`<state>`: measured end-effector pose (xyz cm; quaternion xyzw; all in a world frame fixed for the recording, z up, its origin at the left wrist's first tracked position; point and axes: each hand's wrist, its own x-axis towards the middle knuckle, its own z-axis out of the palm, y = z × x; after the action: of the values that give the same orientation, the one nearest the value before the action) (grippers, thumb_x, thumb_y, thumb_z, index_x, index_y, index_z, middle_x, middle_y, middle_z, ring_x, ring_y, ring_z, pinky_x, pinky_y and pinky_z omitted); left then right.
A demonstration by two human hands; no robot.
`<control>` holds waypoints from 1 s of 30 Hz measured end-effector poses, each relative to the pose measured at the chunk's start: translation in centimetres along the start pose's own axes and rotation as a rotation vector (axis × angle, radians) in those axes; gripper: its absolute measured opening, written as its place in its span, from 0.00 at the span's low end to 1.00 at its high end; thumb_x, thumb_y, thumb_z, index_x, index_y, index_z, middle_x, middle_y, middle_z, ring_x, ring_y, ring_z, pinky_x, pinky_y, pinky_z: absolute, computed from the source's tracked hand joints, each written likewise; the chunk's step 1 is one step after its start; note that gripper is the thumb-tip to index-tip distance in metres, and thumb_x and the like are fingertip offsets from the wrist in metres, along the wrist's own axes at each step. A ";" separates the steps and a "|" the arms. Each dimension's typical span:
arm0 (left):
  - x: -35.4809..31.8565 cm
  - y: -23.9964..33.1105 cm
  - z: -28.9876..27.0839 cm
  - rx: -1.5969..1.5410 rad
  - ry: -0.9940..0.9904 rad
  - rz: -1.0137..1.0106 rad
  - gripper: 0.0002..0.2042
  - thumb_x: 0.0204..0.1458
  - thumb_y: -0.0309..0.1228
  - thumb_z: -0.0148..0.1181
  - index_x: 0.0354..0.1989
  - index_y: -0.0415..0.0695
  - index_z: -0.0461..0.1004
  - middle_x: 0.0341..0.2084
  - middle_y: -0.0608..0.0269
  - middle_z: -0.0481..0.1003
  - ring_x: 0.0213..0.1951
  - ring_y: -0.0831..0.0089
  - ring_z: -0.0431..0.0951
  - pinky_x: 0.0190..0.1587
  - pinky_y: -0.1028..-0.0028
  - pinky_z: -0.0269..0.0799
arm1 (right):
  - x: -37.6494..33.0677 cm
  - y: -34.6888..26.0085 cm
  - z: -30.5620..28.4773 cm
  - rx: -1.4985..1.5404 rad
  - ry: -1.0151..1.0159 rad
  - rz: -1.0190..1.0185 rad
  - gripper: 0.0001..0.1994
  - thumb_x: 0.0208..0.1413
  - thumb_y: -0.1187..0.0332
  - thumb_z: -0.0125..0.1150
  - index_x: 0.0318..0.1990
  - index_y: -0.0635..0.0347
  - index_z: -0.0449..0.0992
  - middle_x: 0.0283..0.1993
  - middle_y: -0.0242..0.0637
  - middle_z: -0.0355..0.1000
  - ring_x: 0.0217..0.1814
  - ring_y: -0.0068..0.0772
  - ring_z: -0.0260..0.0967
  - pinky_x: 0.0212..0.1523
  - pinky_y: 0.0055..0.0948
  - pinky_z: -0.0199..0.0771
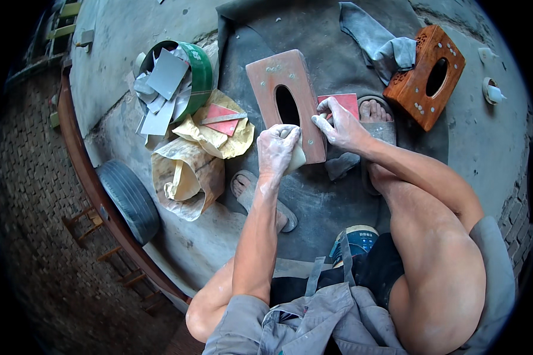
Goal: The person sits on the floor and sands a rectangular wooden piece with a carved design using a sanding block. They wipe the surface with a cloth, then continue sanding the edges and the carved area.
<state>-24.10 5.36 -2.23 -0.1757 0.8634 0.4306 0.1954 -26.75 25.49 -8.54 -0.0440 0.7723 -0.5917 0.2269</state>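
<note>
A dusty pinkish wooden tissue box cover (260, 77) with an oval slot and small pale inlays stands in front of me. My left hand (276, 149) is closed at its near left side, a pale folded sheet (296, 158) pinched in the fingers, like sandpaper seen from the back. Beside the box's right edge is my right hand (344, 127), its fingers drawn together in a pinch; what they hold, if anything, is too small to make out. Just behind that hand shows a red sheet (344, 102), partly covered by its fingers. Whitish dust coats both hands.
At right stands a glossy orange-brown tissue box cover (417, 89), a blue-grey cloth (376, 44) against it. A green tub (202, 80) of grey sheets is at left, near crumpled yellowish paper (189, 171) and a tyre (127, 198). My sandalled feet flank the dark mat (314, 204).
</note>
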 end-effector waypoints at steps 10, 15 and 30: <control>2.4 0.7 0.3 -0.206 0.010 -0.053 0.10 0.54 0.30 0.67 0.39 0.36 0.86 0.28 0.62 0.84 0.29 0.78 0.82 0.36 0.75 0.77 | -0.1 0.3 0.1 0.008 0.002 -0.011 0.19 0.65 0.63 0.64 0.51 0.70 0.68 0.41 0.51 0.74 0.42 0.42 0.75 0.47 0.40 0.75; 4.3 1.8 1.0 -0.237 0.137 -0.064 0.08 0.53 0.28 0.68 0.36 0.36 0.86 0.25 0.59 0.84 0.27 0.75 0.81 0.35 0.72 0.76 | -0.1 0.2 0.1 -0.023 0.005 0.011 0.19 0.65 0.62 0.64 0.51 0.70 0.68 0.41 0.51 0.74 0.42 0.43 0.75 0.48 0.40 0.75; 4.3 2.0 1.6 -0.289 0.209 -0.081 0.08 0.53 0.26 0.68 0.36 0.32 0.85 0.26 0.60 0.83 0.27 0.77 0.80 0.33 0.73 0.76 | 0.0 0.1 0.2 -0.012 0.002 -0.028 0.17 0.65 0.64 0.63 0.50 0.69 0.67 0.38 0.50 0.74 0.39 0.41 0.75 0.44 0.39 0.75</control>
<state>-28.44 7.20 -3.86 -0.2805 0.8003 0.5215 0.0947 -26.66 25.32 -8.64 -0.0557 0.7753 -0.5903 0.2176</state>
